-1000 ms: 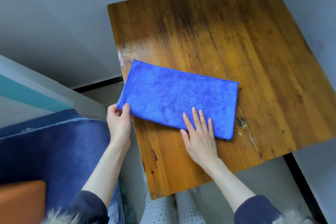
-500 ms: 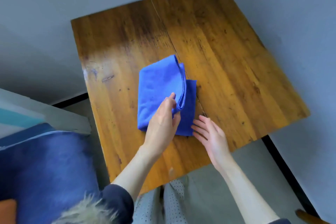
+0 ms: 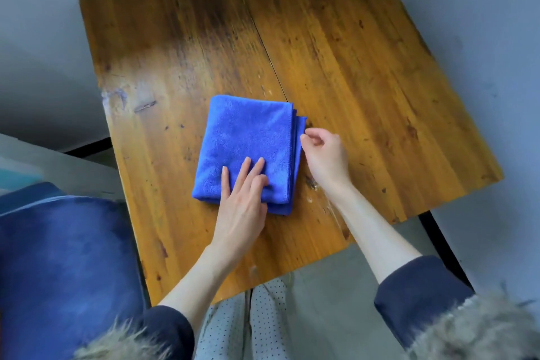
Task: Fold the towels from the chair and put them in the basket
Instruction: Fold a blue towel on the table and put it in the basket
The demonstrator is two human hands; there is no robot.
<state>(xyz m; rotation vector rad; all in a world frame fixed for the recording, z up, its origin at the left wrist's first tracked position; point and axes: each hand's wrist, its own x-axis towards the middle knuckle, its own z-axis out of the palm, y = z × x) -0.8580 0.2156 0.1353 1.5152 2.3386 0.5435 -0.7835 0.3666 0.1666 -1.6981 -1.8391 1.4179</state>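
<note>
Towel (image 3: pixel 248 143) lies folded on the table (image 3: pixel 365 73).
We press it with flat left hand (image 3: pixel 242 202); right hand (image 3: pixel 324 155) fingers curl at its edge, grip unclear.

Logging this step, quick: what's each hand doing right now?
Left hand: open, fingers flat on the folded blue towel.
Right hand: fingers curled at the towel's right edge; a pinch cannot be told.

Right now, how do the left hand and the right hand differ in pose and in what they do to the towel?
The left hand lies flat on the towel, fingers straight; the right hand is curled beside its right edge. The left presses its top; the right touches or pinches only the layered edge. Both wear dark sleeves.
</note>
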